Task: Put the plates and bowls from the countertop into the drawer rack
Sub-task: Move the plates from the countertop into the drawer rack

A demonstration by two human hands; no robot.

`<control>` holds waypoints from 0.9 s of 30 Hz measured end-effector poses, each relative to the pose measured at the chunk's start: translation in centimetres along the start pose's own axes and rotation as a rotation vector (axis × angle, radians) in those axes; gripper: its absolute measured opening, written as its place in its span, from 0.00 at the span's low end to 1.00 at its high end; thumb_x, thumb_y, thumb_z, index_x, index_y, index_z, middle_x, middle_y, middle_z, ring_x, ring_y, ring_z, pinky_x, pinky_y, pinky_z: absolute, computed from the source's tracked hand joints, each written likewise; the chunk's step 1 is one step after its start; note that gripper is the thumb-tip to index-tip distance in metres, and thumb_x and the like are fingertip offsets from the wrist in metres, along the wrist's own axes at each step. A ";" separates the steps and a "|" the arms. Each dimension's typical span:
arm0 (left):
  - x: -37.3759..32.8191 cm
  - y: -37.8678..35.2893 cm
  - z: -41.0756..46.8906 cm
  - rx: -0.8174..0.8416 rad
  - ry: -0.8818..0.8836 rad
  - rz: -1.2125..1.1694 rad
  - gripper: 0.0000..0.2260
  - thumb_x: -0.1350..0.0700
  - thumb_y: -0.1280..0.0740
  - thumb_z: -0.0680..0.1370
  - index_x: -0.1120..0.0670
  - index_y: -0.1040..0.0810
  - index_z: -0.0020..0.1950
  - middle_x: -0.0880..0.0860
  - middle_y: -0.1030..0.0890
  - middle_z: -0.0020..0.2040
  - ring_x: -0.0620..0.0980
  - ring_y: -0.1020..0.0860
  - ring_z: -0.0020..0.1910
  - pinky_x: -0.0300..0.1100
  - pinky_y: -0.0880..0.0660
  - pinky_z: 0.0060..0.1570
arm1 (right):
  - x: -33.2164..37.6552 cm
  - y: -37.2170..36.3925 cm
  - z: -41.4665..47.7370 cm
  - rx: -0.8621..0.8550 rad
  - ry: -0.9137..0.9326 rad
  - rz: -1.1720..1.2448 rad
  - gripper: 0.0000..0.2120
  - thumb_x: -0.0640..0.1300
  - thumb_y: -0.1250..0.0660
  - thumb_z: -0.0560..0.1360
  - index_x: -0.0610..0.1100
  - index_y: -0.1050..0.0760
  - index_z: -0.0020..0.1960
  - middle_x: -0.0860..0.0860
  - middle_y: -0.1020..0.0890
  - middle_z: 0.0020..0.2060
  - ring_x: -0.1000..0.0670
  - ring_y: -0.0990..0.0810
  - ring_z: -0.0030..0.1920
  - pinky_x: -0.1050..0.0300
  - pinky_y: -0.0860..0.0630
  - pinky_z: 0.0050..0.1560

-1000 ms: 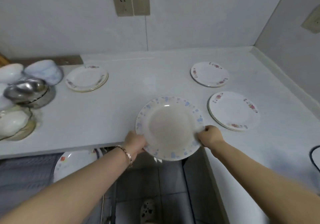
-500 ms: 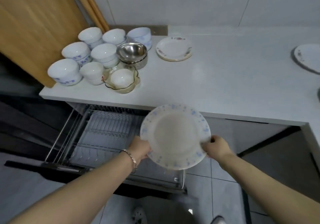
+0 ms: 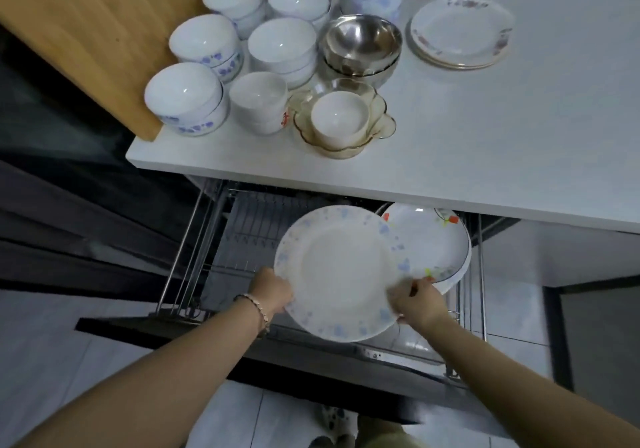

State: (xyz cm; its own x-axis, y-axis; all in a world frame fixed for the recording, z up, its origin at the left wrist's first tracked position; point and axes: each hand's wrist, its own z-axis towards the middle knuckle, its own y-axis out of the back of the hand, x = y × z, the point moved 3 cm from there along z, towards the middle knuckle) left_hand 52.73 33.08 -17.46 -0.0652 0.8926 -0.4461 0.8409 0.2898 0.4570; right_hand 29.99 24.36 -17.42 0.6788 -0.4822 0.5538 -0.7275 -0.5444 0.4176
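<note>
We hold the blue-flowered plate (image 3: pixel 337 273) in both hands above the pulled-out drawer rack (image 3: pixel 242 226), our left hand (image 3: pixel 273 292) clamped on its near-left rim and our right hand (image 3: pixel 417 300) closed on the near-right rim. A second ago this plate was at the front edge of the surface (image 3: pixel 485 129). Half a second ago it was clear of that edge and over the open drawer. Now it has come lower and further right, close against the racked plates (image 3: pixel 433 240) already in the right end of the rack. It overlaps them in our view, and we cannot tell whether it touches them. The plate lies nearly flat, face up, and is not yet in the wires. By our reading the carry is over and the step in hand is to tip the plate on edge and slot it beside its neighbours, with care that the rims do not knock. Much of the task looks unfinished. On the surface above the drawer sit a stack of flowered plates (image 3: pixel 457 32), a steel bowl (image 3: pixel 360 42), several stacks of white bowls (image 3: pixel 280 46) and an amber glass bowl (image 3: pixel 377 129) with a small white bowl (image 3: pixel 339 118) inside it. A wooden board (image 3: pixel 86 25) leans at the left, behind the bowls.
</note>
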 end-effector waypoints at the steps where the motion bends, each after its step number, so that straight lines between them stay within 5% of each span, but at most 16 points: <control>1: 0.4 0.5 1.4 -0.013 0.008 0.007 0.09 0.72 0.40 0.74 0.64 0.24 0.50 0.62 0.22 0.54 0.57 0.25 0.50 0.58 0.23 0.55 | 0.4 -1.1 0.9 0.016 0.007 -0.025 0.11 0.42 0.38 0.76 0.39 0.29 0.37 0.40 0.20 0.41 0.35 0.19 0.50 0.39 0.23 0.55; 5: 1.6 2.6 6.5 -0.071 -0.007 0.074 0.14 0.69 0.40 0.74 0.64 0.23 0.58 0.61 0.20 0.54 0.58 0.22 0.52 0.50 0.22 0.53 | 1.5 -6.0 3.7 0.100 -0.040 -0.108 0.12 0.41 0.42 0.78 0.36 0.29 0.57 0.39 0.19 0.49 0.39 0.17 0.45 0.48 0.18 0.42; 8: 2.3 3.7 11.3 -0.074 -0.013 0.124 0.15 0.69 0.38 0.71 0.63 0.23 0.56 0.61 0.19 0.54 0.59 0.21 0.53 0.51 0.21 0.54 | 1.7 -9.3 6.5 0.116 -0.127 0.010 0.11 0.39 0.39 0.76 0.39 0.33 0.57 0.40 0.20 0.48 0.45 0.20 0.31 0.58 0.23 0.26; 12: 2.4 3.5 16.9 -0.008 -0.039 0.237 0.09 0.69 0.37 0.71 0.59 0.20 0.45 0.56 0.19 0.45 0.55 0.20 0.48 0.39 0.26 0.50 | 1.1 -13.2 10.9 0.078 -0.198 0.030 0.12 0.35 0.39 0.75 0.41 0.34 0.58 0.40 0.20 0.41 0.47 0.22 0.28 0.54 0.21 0.32; 17: 2.9 1.1 23.6 0.057 -0.099 0.276 0.13 0.66 0.32 0.69 0.63 0.21 0.53 0.58 0.18 0.49 0.56 0.20 0.50 0.38 0.28 0.45 | -1.0 -16.2 17.1 -0.061 -0.223 -0.006 0.16 0.32 0.39 0.73 0.39 0.31 0.60 0.38 0.19 0.44 0.45 0.20 0.30 0.57 0.22 0.30; 20: 3.5 -0.5 26.5 0.066 -0.093 0.304 0.14 0.65 0.32 0.70 0.63 0.22 0.55 0.57 0.18 0.52 0.56 0.20 0.51 0.37 0.28 0.45 | -2.4 -17.3 19.6 -0.116 -0.287 0.008 0.17 0.32 0.39 0.73 0.42 0.31 0.61 0.41 0.19 0.41 0.52 0.21 0.22 0.64 0.25 0.21; 24: 3.7 -1.7 28.2 0.042 -0.065 0.314 0.13 0.67 0.34 0.71 0.62 0.26 0.56 0.57 0.21 0.52 0.56 0.22 0.51 0.38 0.30 0.45 | -3.1 -18.1 20.8 -0.212 -0.303 -0.098 0.15 0.35 0.39 0.73 0.41 0.28 0.60 0.40 0.16 0.47 0.41 0.17 0.46 0.58 0.24 0.40; 27: 3.9 -1.9 28.4 0.052 -0.061 0.322 0.11 0.68 0.34 0.71 0.60 0.28 0.52 0.60 0.21 0.55 0.57 0.22 0.52 0.37 0.31 0.45 | -3.6 -18.5 20.5 -0.242 -0.281 -0.125 0.12 0.37 0.41 0.74 0.36 0.22 0.54 0.39 0.15 0.45 0.41 0.19 0.46 0.59 0.31 0.39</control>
State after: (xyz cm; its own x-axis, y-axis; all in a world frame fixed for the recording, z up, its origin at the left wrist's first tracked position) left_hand 66.10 26.20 -41.95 0.2391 0.9129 -0.3309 0.8396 -0.0232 0.5427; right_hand 43.09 22.12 -41.88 0.7401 -0.6100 0.2831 -0.6174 -0.4496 0.6455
